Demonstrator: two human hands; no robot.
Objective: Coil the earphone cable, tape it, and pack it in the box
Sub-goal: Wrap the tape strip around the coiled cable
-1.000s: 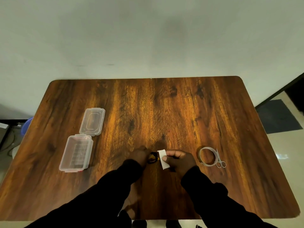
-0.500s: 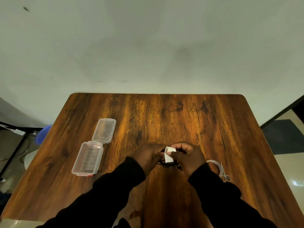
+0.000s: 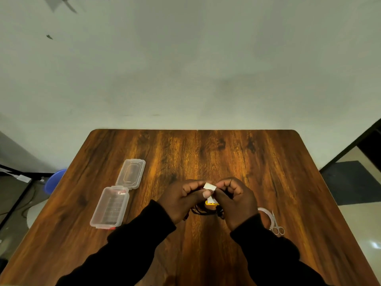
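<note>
- Since a second ago both hands have lifted off the table [image 3: 268, 162] and closed together around the cable [image 3: 203, 211]; the tape [image 3: 209, 187], held flat beside the coil before, now bends over the top of it.
- By my reading the wrap is under way, not finished: a white tail hangs down toward a yellow part [image 3: 211, 202] of the earphones.
- Left hand [image 3: 185, 198], lower centre: fingers curled, thumb pressing the tape against the bundle.
- Right hand [image 3: 235, 200], touching the left: fingers curled in, pinching the tape's other side.
- Black loops sag below both hands.
- The box [image 3: 110, 207] lies open at lower left, its lid [image 3: 131, 174] flat behind it, nothing visible inside it.
- Tape roll [image 3: 266, 212] and scissors [image 3: 276, 226] sit just right of the right wrist.
</note>
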